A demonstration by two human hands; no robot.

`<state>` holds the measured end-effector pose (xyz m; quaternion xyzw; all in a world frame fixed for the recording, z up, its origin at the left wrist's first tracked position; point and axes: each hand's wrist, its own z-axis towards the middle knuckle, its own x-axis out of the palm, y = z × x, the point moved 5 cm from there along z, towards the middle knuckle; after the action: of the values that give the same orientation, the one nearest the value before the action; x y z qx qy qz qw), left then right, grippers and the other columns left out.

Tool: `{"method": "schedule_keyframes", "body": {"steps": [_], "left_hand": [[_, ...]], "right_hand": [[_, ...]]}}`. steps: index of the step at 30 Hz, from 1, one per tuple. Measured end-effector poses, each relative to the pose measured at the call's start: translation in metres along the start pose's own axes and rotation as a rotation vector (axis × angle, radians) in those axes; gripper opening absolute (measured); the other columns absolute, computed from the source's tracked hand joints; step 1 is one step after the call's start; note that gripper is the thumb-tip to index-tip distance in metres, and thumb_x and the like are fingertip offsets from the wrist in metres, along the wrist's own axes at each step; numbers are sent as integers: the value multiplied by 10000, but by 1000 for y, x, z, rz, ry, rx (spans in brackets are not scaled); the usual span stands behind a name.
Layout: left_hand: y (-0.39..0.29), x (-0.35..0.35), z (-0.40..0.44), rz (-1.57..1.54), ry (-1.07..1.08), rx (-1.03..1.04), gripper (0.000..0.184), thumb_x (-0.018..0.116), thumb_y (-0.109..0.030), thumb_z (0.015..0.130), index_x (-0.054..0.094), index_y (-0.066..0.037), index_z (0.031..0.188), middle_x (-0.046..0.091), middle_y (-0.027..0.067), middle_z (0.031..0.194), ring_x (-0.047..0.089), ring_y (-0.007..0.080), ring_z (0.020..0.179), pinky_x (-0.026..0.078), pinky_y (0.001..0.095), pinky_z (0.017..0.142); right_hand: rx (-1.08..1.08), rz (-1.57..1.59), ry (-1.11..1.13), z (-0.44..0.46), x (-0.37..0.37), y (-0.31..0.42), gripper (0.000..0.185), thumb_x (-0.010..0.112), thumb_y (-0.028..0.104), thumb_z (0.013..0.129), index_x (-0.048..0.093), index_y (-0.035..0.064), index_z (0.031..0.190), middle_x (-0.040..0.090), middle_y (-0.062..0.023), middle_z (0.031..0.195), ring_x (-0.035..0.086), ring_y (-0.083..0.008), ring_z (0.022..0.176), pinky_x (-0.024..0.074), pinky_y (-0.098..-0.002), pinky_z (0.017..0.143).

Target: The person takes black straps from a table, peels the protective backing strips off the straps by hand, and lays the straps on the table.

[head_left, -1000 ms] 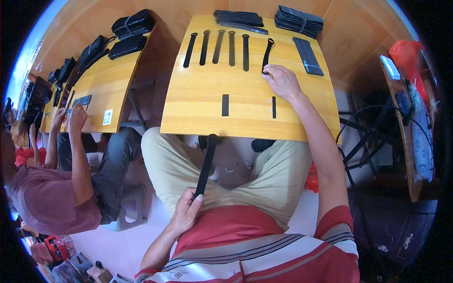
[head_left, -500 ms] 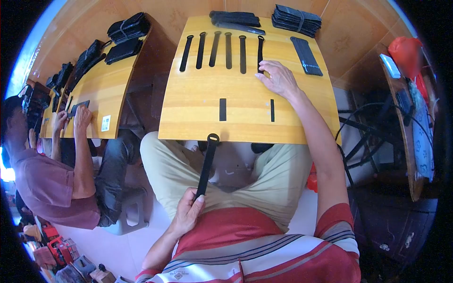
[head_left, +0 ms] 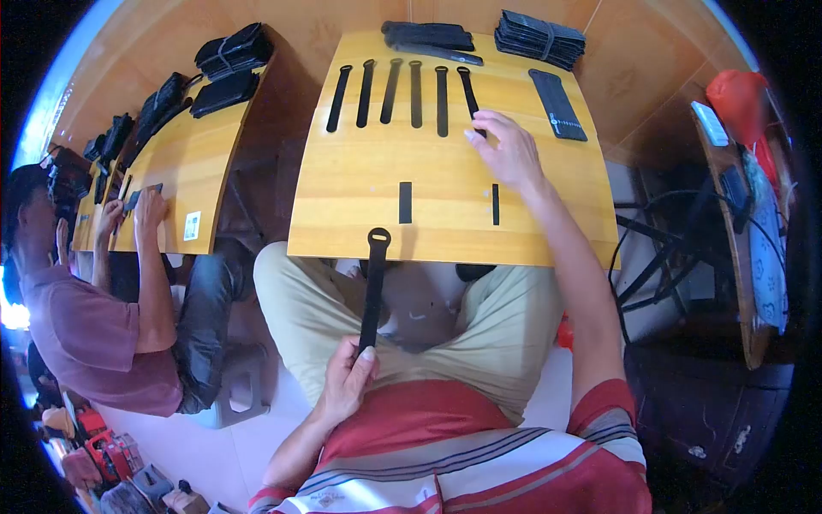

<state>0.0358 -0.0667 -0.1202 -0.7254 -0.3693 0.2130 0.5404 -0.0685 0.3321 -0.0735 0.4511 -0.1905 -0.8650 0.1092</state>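
My left hand [head_left: 347, 381] is closed on the lower end of a black strap [head_left: 373, 291] with a slotted, rounded head. The strap points up over my lap toward the table's front edge. On the table, my right hand [head_left: 509, 150] is at the lower end of the rightmost black strap [head_left: 468, 90] in a row, thumb and finger on either side of it. That strap lies tilted, its tip partly hidden by my fingers. Several similar straps, such as the leftmost strap [head_left: 339, 98], lie side by side to its left.
Two short black strips, the left strip [head_left: 405, 202] and the right strip [head_left: 496, 204], lie near the front of the wooden table [head_left: 342, 206]. A strap pile [head_left: 428, 36], a tied bundle [head_left: 539, 40] and a flat black stack [head_left: 556, 104] sit farther back. A co-worker [head_left: 94, 334] sits left.
The rightmost strap has tilted, its head shifting left and its lower end right with my right hand. My left hand has raised its strap slightly and turned it more upright.
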Motion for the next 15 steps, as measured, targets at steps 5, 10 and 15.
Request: {"method": "schedule_keyframes", "body": {"steps": [5, 10, 15], "left_hand": [[-13, 7, 7, -44, -11, 26, 224, 477, -274, 1013, 460, -60, 1077, 498, 8, 737, 444, 60, 588, 382, 209, 514], [-25, 15, 14, -87, -29, 69, 211, 482, -261, 1011, 478, -61, 1079, 514, 11, 753, 460, 59, 599, 392, 200, 517], [-28, 19, 20, -140, -21, 163, 261, 469, -207, 1020, 486, -20, 1201, 558, 24, 818, 445, 49, 595, 369, 192, 512]], "right_hand": [[1, 366, -105, -58, -21, 100, 144, 666, 121, 848, 647, -7, 910, 680, -157, 955, 669, -320, 885, 529, -365, 778], [66, 731, 46, -106, -11, 152, 114, 680, 49, 850, 663, -16, 943, 686, -132, 911, 671, -200, 829, 522, -302, 752], [214, 1058, 182, -138, 7, 183, 234, 693, 77, 863, 626, -18, 1067, 681, -116, 881, 656, -137, 775, 532, -278, 690]]}}
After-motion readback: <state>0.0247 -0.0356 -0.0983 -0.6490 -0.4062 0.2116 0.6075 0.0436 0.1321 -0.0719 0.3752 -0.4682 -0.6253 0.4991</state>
